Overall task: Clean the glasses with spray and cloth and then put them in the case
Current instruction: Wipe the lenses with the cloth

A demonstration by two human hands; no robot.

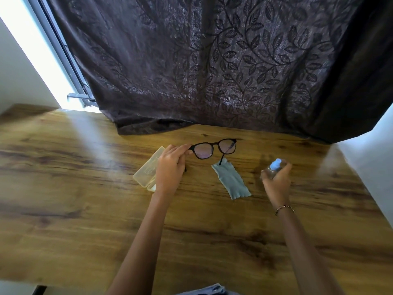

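Note:
My left hand (171, 167) pinches the left corner of the black-framed glasses (214, 149) and holds them upright above the wooden table (85, 188), lenses facing me, one temple hanging down. My right hand (276, 179) grips a small clear spray bottle (273, 166) with a light blue top, to the right of the glasses and apart from them. A light blue cleaning cloth (230, 179) lies flat on the table between my hands. The translucent cream glasses case (146, 170) lies closed on the table, partly hidden behind my left hand.
A dark leaf-patterned curtain (212, 67) hangs behind the table and its hem rests on the far edge. A bright window strip (42, 60) shows at the left. White walls flank the table. A bead bracelet (284, 208) circles my right wrist.

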